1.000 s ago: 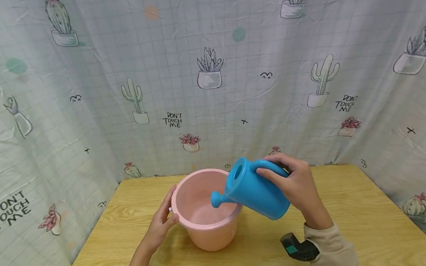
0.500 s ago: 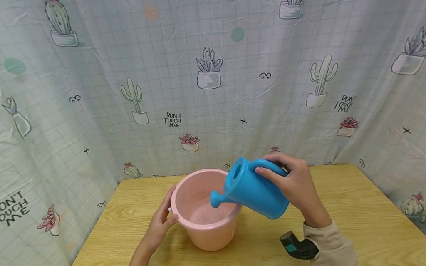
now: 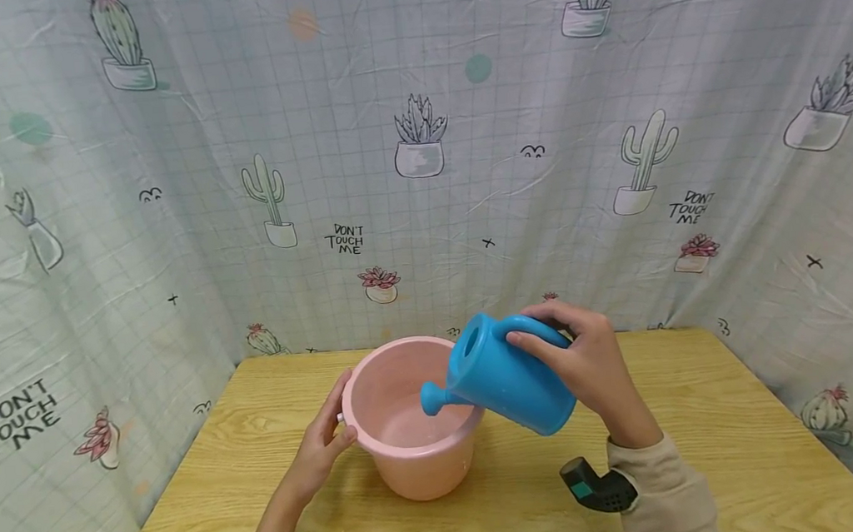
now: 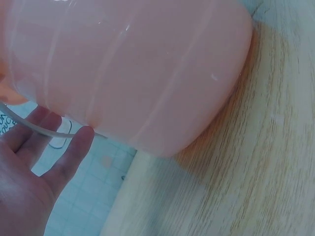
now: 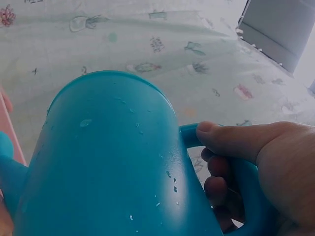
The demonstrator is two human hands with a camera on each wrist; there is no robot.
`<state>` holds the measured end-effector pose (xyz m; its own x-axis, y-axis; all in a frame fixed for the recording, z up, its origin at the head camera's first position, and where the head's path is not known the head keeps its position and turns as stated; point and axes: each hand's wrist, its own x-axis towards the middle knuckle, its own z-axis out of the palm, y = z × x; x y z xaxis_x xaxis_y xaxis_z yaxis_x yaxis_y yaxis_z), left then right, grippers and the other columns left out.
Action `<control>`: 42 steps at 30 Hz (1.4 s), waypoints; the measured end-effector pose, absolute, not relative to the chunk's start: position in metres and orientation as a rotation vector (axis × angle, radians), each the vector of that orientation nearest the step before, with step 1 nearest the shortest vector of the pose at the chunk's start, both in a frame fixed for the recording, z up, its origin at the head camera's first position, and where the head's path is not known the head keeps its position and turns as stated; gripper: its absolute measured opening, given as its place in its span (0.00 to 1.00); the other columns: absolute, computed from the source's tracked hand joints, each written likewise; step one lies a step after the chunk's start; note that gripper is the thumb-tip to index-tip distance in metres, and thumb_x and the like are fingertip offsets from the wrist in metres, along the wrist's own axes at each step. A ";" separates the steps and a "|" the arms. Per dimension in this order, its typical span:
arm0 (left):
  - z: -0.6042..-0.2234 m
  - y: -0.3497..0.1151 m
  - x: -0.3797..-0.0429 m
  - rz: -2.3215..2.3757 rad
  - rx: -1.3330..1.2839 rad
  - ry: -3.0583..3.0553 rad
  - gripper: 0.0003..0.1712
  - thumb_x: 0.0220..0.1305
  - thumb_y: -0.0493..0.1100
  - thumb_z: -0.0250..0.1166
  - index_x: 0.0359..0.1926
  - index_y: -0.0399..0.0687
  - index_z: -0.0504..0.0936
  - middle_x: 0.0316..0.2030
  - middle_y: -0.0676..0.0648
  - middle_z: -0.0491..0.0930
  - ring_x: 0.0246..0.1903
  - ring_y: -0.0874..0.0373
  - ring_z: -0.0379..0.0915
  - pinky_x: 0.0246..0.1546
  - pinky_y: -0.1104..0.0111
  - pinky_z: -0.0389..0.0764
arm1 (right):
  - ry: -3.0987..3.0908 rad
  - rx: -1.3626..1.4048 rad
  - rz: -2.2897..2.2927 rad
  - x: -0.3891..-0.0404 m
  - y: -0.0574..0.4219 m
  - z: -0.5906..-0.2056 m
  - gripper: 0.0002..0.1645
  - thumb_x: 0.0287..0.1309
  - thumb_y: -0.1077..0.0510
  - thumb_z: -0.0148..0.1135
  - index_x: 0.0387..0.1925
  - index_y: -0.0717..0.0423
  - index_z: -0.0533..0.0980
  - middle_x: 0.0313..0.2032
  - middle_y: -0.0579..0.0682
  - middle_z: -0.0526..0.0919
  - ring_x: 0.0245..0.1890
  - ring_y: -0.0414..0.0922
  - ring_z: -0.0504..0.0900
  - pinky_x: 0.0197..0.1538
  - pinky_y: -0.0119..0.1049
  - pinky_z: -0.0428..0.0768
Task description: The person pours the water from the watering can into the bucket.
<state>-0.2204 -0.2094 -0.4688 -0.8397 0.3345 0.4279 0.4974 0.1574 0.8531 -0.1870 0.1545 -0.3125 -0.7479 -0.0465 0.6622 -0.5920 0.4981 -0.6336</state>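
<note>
A pink bucket [image 3: 426,471] stands upright on the wooden table. My left hand [image 3: 319,451] rests against its left side at the rim, thumb and fingers spread and fairly straight. In the left wrist view the fingertips [image 4: 84,135] touch the bucket's wall beside its thin pale handle [image 4: 29,124]. My right hand [image 3: 588,362] grips a blue watering can [image 3: 518,384] by its handle, fingers curled round it. The can is tilted left, its spout head [image 3: 433,398] over the bucket's opening. Water drops cling to the can [image 5: 113,147]; I cannot make out a stream.
The wooden table [image 3: 210,475] stretches out on both sides of the bucket. A curtain [image 3: 423,216] printed with cacti hangs behind it and along both sides. Each wrist wears a black camera device [image 3: 598,486].
The watering can and my right hand have shifted very slightly left and up, with the tilt about the same. My left hand and the bucket have stayed in place.
</note>
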 end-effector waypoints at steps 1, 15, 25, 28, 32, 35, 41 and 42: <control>-0.469 -0.209 -0.221 -1.769 -0.822 -2.282 0.40 0.71 0.40 0.55 0.77 0.59 0.46 0.77 0.47 0.46 0.69 0.76 0.50 0.62 0.84 0.58 | -2.166 0.526 1.223 -0.187 0.154 -0.312 0.14 0.52 0.61 0.72 0.42 0.58 0.83 0.38 0.54 0.87 0.40 0.51 0.84 0.47 0.52 0.82; -0.466 -0.208 -0.222 -1.778 -0.804 -2.305 0.41 0.70 0.39 0.56 0.77 0.60 0.47 0.76 0.47 0.48 0.68 0.76 0.52 0.62 0.81 0.61 | -2.202 0.560 1.176 -0.188 0.155 -0.308 0.14 0.52 0.60 0.72 0.41 0.58 0.83 0.38 0.53 0.86 0.39 0.48 0.84 0.46 0.48 0.82; -0.463 -0.208 -0.227 -1.734 -0.814 -2.354 0.42 0.70 0.40 0.57 0.77 0.61 0.46 0.76 0.46 0.47 0.70 0.67 0.54 0.58 0.78 0.69 | -2.220 0.614 1.138 -0.189 0.157 -0.302 0.13 0.52 0.59 0.72 0.41 0.57 0.83 0.38 0.54 0.86 0.39 0.51 0.85 0.45 0.53 0.83; -0.462 -0.209 -0.226 -1.738 -0.802 -2.372 0.43 0.69 0.40 0.58 0.77 0.62 0.46 0.77 0.46 0.47 0.72 0.51 0.52 0.58 0.72 0.71 | -2.239 0.629 1.140 -0.189 0.158 -0.302 0.13 0.53 0.59 0.72 0.41 0.57 0.83 0.39 0.54 0.86 0.39 0.50 0.85 0.45 0.53 0.83; -0.464 -0.211 -0.223 -1.722 -0.784 -2.391 0.43 0.69 0.40 0.58 0.77 0.63 0.46 0.76 0.45 0.48 0.71 0.58 0.55 0.58 0.70 0.72 | -2.247 0.641 1.136 -0.190 0.157 -0.304 0.14 0.51 0.59 0.72 0.42 0.57 0.83 0.39 0.53 0.87 0.39 0.50 0.85 0.45 0.52 0.83; -0.467 -0.213 -0.222 -1.726 -0.785 -2.385 0.43 0.69 0.39 0.58 0.77 0.63 0.46 0.76 0.44 0.48 0.66 0.76 0.55 0.56 0.75 0.71 | -2.258 0.649 1.138 -0.190 0.156 -0.305 0.15 0.51 0.59 0.72 0.42 0.57 0.83 0.39 0.53 0.87 0.39 0.50 0.85 0.44 0.52 0.84; -0.466 -0.214 -0.222 -1.729 -0.811 -2.373 0.43 0.70 0.37 0.57 0.77 0.61 0.46 0.76 0.42 0.47 0.65 0.80 0.54 0.56 0.78 0.70 | -2.280 0.651 1.146 -0.190 0.155 -0.305 0.14 0.53 0.58 0.72 0.42 0.57 0.83 0.39 0.54 0.87 0.38 0.50 0.85 0.44 0.52 0.84; -0.465 -0.214 -0.223 -1.724 -0.813 -2.375 0.43 0.70 0.38 0.57 0.77 0.61 0.45 0.76 0.43 0.46 0.65 0.80 0.53 0.56 0.77 0.71 | -2.284 0.653 1.143 -0.191 0.156 -0.305 0.14 0.53 0.58 0.72 0.42 0.57 0.83 0.39 0.54 0.87 0.38 0.50 0.86 0.44 0.52 0.84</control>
